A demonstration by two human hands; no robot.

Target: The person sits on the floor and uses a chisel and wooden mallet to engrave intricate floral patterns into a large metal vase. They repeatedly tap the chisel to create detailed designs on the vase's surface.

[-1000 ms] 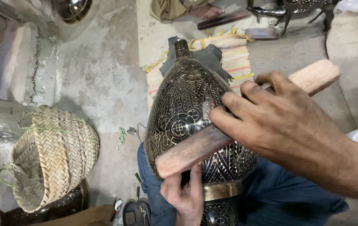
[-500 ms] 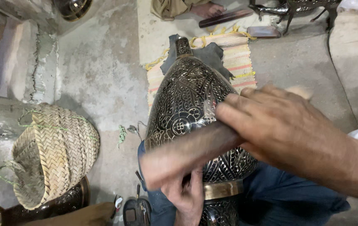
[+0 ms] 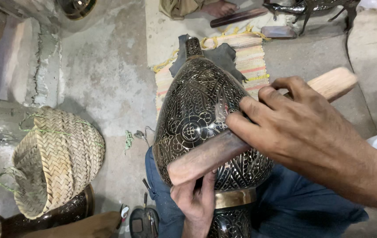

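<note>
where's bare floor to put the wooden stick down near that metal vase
The widest bare patch is the concrete floor between the woven basket and the engraved vase. Bare concrete also lies right of the striped mat. The lap is crowded: the right hand presses the wooden stick on the vase, left hand beneath.

- A rough grey concrete floor [image 3: 109, 75] is carrying everything here.
- A woven straw basket [image 3: 56, 163] is lying on its side at the left, leaning over a dark engraved metal piece [image 3: 43, 216].
- A striped rug [image 3: 250, 53] is lying further off, with a dark cloth [image 3: 223, 55] spread on it.
- A flat wooden stick [image 3: 239, 16] and a small block [image 3: 278, 31] are resting beyond the rug.
- Small tools [image 3: 142, 218] are lying near the bottom edge.
</note>
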